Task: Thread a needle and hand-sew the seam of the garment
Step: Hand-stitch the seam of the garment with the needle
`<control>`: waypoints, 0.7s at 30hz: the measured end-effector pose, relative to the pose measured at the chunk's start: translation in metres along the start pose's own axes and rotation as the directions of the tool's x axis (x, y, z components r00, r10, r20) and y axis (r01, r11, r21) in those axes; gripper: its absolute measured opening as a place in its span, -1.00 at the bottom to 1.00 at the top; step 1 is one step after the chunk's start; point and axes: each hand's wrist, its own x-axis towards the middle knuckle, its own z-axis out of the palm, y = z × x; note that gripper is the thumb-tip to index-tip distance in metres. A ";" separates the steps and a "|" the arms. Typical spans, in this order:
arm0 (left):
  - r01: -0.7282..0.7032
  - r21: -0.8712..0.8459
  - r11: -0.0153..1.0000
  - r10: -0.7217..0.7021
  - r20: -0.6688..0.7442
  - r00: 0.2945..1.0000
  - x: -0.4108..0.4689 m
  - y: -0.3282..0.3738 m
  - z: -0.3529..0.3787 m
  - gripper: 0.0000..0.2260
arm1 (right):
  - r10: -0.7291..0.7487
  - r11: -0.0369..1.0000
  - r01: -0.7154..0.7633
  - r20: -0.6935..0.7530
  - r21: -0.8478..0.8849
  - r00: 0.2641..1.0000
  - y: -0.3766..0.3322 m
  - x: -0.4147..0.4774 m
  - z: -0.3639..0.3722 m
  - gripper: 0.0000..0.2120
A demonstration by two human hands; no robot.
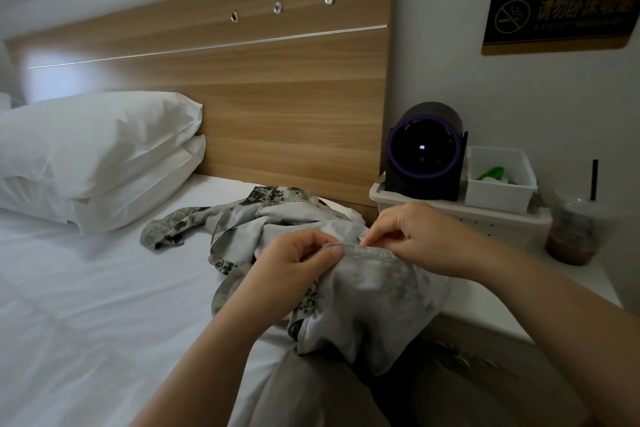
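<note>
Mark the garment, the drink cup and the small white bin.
garment (pixel 374 291), head view, grey fabric below the hands.
drink cup (pixel 573 232), head view, its clear side wall.
small white bin (pixel 497 196), head view, its front wall.

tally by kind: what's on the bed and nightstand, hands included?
Pillows: 2
Garment: 1
Hands: 2, left hand, right hand, both on the garment
White bins: 2
Black device: 1
Cup: 1
Total: 9
</note>
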 end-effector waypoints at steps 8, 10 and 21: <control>0.019 -0.024 1.000 -0.019 0.034 0.999 0.000 0.001 0.000 -0.85 | -0.014 1.000 0.014 -0.008 0.002 1.000 0.001 0.001 0.001 -0.83; 0.024 -0.035 0.999 -0.022 0.038 0.999 -0.001 0.001 0.000 -0.84 | -0.018 1.000 0.018 -0.005 -0.013 1.000 0.000 0.001 0.001 -0.83; 0.029 -0.051 0.998 -0.025 0.071 0.997 0.001 0.000 -0.001 -0.83 | -0.039 0.999 0.039 -0.017 -0.006 0.999 -0.002 0.002 0.001 -0.86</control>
